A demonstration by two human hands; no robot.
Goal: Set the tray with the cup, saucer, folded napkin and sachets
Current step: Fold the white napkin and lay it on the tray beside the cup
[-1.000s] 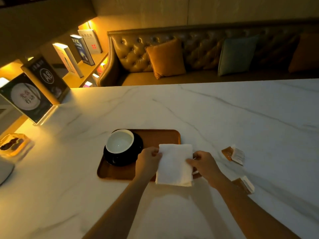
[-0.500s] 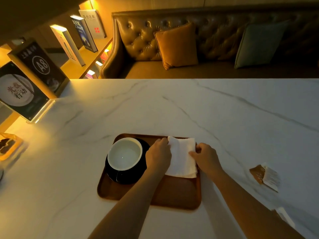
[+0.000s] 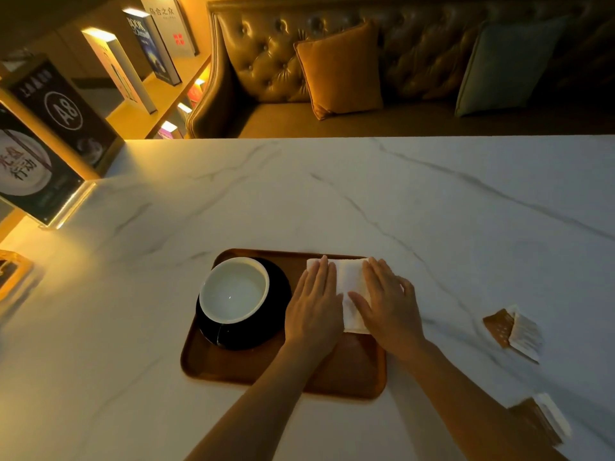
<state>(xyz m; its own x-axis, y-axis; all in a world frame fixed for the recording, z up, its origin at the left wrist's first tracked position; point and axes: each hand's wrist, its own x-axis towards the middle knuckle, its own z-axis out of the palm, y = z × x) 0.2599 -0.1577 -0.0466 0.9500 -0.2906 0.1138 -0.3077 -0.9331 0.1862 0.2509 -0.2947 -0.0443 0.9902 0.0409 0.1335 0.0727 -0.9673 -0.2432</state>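
Observation:
A brown wooden tray (image 3: 233, 367) lies on the marble table. On its left half a white cup (image 3: 234, 289) stands on a black saucer (image 3: 253, 334). A folded white napkin (image 3: 349, 281) lies flat on the tray's right half. My left hand (image 3: 314, 306) rests palm-down on the napkin's left part, and my right hand (image 3: 387, 304) presses flat on its right part, fingers extended. Two brown-and-white sachets lie on the table to the right of the tray: one (image 3: 512, 331) farther away, the other (image 3: 540, 422) close to the table's near edge.
The white marble table (image 3: 332, 201) stretches wide around the tray. Standing signs (image 3: 50, 128) and an amber dish (image 3: 13, 271) sit at the left edge. A leather sofa with cushions (image 3: 339, 71) runs behind the table; books stand on a lit shelf (image 3: 146, 54).
The napkin has gone from held above the tray's near edge to lying flat on the tray's right half. Both hands went from pinching its edges to pressing flat on it.

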